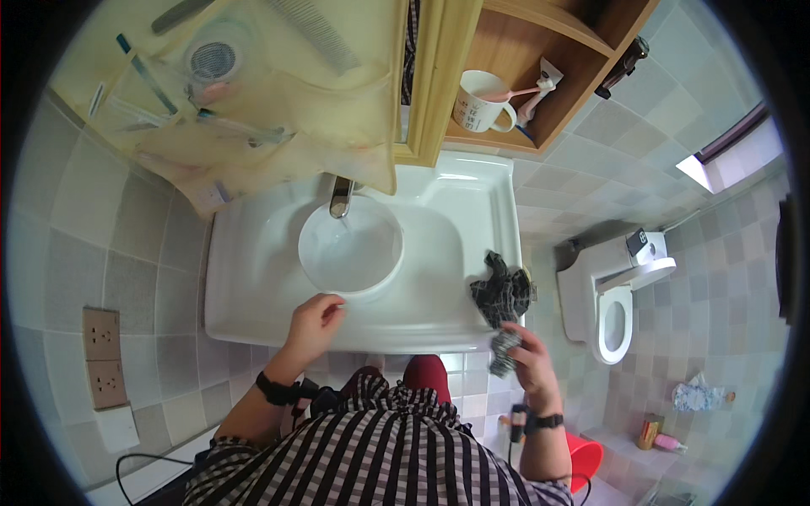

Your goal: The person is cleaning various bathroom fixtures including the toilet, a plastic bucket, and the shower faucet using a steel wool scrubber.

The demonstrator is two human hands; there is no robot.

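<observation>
A round white basin (313,274) stands in the sink under the metal tap (340,198), with what looks like clear water inside. My left hand (314,325) is at the basin's near side, its fingers curled and pressed together; whether anything is between them is hidden. Off the sink's front right corner, my right hand (533,361) grips a crumpled grey cloth (504,352) with a dark pattern. Just beyond it, a bunched black cloth (502,289) with thin pale lines lies over the sink's right rim.
The white sink (456,322) spans the space before me. A translucent hanging organiser (253,93) with combs overhangs its back left. A mug (481,101) stands in the wooden shelf (540,51). To the right are a toilet (614,325) and a red bucket (584,462).
</observation>
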